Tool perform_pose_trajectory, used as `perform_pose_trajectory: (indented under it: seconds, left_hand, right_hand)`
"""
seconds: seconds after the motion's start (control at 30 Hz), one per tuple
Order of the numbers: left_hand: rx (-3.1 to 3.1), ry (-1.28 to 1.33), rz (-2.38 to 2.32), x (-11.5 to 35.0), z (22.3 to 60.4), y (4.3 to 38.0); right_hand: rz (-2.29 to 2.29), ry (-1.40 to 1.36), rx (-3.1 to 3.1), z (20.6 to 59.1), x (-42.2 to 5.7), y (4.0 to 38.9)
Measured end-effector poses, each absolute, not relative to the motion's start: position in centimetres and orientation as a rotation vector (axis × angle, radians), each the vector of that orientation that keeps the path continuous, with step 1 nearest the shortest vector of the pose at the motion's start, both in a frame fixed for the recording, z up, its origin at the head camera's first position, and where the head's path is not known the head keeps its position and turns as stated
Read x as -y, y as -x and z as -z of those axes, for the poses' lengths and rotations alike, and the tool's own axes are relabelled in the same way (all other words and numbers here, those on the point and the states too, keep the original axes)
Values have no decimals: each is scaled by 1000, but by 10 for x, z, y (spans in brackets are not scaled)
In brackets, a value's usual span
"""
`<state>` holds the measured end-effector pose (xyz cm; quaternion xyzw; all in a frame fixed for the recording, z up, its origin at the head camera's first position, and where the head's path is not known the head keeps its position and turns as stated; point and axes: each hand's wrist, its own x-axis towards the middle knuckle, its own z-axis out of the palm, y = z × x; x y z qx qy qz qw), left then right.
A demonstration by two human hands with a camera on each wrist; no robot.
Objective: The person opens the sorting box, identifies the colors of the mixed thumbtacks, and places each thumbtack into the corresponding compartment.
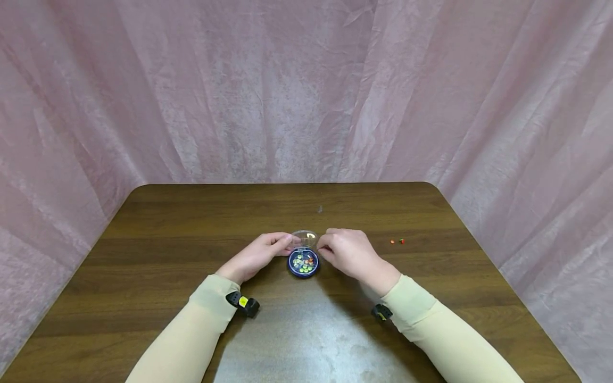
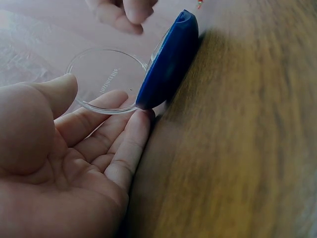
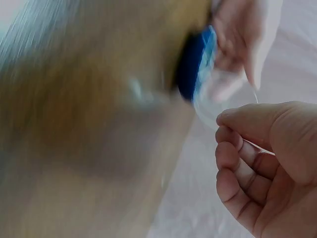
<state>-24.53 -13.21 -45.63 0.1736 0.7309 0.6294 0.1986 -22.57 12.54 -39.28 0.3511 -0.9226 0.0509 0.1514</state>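
Observation:
A round blue case (image 1: pixel 303 275) with a hinged clear lid (image 2: pixel 101 74) stands open on the table in the head view. Inside it lie several small green round pieces (image 1: pixel 305 268) and a few orange-red ones (image 1: pixel 311 260). My left hand (image 1: pixel 268 249) holds the raised lid at its left side, thumb at the rim and fingers behind it, fingertips right by the case's base. Just right of the lid is my right hand (image 1: pixel 347 252), its fingers curled and the thumb tip against the index finger (image 3: pixel 228 135). Nothing shows between those tips.
Two tiny pieces, one orange (image 1: pixel 392 241) and one red and green (image 1: pixel 402 241), lie on the brown wooden table (image 1: pixel 191 213) to the right. A small clear bit (image 1: pixel 320 209) is further back. A pink curtain (image 1: pixel 306 96) hangs behind the table's far edge.

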Motion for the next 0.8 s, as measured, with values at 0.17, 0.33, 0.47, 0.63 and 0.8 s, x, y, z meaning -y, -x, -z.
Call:
perform_pose_trajectory:
  seconds: [0.17, 0.33, 0.47, 0.63, 0.8]
  left_hand:
    - [-2056, -484, -1746, 132, 456, 245]
    - [-2069, -481, -1734, 134, 457, 245]
    - [-2080, -476, -1724, 134, 457, 244]
    - [-2092, -458, -1713, 134, 455, 241]
    - [-2090, -458, -1717, 132, 454, 241]
  right_hand:
    - [-137, -797, 2702, 380, -171, 234]
    - [-109, -572, 2816, 373, -222, 243]
    - [-89, -428, 2926, 372, -254, 247]
    - [-72, -347, 3005, 375, -275, 248]
    - [-50, -359, 3024, 383, -281, 251]
